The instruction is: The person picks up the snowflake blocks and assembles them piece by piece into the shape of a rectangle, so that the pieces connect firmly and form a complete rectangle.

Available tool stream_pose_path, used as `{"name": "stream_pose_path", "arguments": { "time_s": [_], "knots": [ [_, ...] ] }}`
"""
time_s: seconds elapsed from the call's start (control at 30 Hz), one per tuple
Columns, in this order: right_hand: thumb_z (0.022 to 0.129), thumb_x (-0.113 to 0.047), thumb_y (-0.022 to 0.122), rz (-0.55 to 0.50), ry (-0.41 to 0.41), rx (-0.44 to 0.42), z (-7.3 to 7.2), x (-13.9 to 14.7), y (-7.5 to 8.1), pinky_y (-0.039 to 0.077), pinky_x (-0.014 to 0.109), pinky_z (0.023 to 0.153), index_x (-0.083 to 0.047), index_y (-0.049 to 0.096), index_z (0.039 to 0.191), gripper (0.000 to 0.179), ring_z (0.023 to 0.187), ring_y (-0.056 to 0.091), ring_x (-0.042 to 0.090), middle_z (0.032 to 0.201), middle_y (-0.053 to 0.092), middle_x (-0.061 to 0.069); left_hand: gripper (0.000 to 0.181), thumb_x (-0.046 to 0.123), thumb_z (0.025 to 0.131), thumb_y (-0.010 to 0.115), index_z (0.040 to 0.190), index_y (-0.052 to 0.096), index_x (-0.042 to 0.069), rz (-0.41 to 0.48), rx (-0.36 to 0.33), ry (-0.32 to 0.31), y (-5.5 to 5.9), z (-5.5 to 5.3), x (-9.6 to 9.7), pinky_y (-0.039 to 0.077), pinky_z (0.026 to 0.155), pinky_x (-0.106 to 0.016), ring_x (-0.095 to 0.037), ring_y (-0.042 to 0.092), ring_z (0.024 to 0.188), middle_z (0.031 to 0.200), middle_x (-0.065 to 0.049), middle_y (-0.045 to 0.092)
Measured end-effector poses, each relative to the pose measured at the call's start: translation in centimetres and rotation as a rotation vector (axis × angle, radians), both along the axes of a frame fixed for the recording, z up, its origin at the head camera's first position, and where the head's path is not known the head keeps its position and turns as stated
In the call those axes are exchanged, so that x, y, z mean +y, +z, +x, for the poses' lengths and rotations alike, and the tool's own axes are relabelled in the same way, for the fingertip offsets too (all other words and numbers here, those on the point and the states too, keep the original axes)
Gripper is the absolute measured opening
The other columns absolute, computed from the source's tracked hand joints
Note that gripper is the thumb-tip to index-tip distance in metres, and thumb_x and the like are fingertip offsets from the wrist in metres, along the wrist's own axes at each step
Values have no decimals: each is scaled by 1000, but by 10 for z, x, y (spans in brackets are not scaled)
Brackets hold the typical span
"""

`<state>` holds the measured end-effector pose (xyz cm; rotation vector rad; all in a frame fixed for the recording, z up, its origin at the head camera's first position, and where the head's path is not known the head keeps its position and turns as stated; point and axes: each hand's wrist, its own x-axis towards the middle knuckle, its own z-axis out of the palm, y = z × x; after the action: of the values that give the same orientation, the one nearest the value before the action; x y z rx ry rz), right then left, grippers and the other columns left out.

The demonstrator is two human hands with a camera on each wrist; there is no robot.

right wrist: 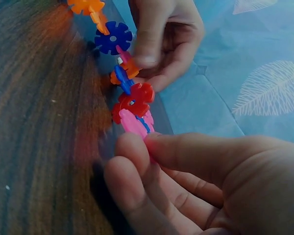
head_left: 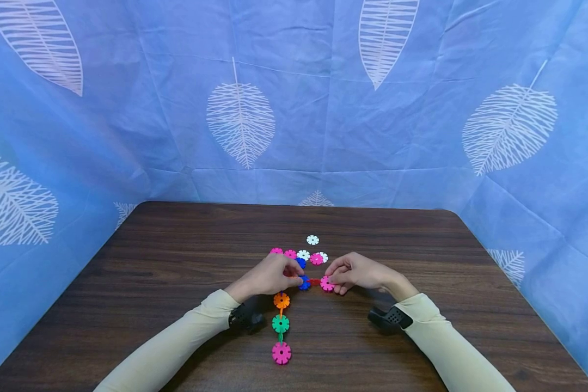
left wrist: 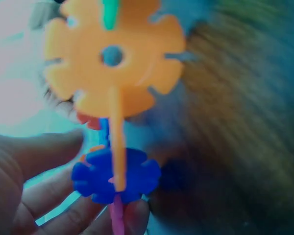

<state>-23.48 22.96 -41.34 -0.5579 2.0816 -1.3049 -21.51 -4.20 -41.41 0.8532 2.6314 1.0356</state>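
Note:
A chain of notched plastic flower discs spans both hands. My left hand [head_left: 271, 275] grips it near a blue disc [head_left: 304, 282], thumb and fingers around an orange disc [right wrist: 132, 68] in the right wrist view. My right hand [head_left: 360, 272] pinches a pink disc [right wrist: 132, 123] at the chain's end between thumb and forefinger. That disc is slotted against a red disc [right wrist: 142, 93]. From the left hand the chain runs toward me through an orange disc [head_left: 281, 300] and a green disc [head_left: 281, 324] to a pink disc [head_left: 281, 353].
Beyond the hands lie loose discs: a white disc [head_left: 312, 239], another white disc [head_left: 303, 255], a pink disc [head_left: 316, 259] overlapping a third white one, and more pink ones by the left hand. A blue disc [head_left: 300, 263] lies nearby. The brown table [head_left: 176, 245] meets a blue leaf-patterned cloth [head_left: 294, 136].

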Motion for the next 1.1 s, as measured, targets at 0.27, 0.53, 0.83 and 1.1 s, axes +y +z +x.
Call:
{"name": "stream_pose_path", "arguments": {
  "time_s": [0.27,0.53,0.83,1.1],
  "knots": [
    [101,-8,61,3,-7,-3,-2,0,-4,62,33,74,8,64,117,22,78,70,16,93,74,8,26,23,106,56,109,78,9,38,-55,2,3,-1,-4,37,50,-23,-10,43,47,58,4,52],
    [102,-8,60,-5,-20,-3,-1,-4,-5,62,32,76,8,62,118,23,79,69,16,93,70,8,14,13,97,71,108,78,7,18,-18,-37,8,4,0,50,63,-22,-10,60,73,93,0,74],
    [102,-6,58,-38,-14,18,2,-8,-4,62,32,76,11,61,119,24,80,70,17,95,70,11,12,11,97,70,105,78,8,11,18,-27,6,5,2,53,63,-23,-11,62,73,93,-2,74],
    [103,-6,57,-16,-38,15,4,-11,-4,61,31,75,8,61,122,24,80,69,16,96,71,9,9,12,95,73,102,79,10,-10,43,-32,7,6,4,52,65,-22,-7,59,73,93,0,75]
  ]
}}
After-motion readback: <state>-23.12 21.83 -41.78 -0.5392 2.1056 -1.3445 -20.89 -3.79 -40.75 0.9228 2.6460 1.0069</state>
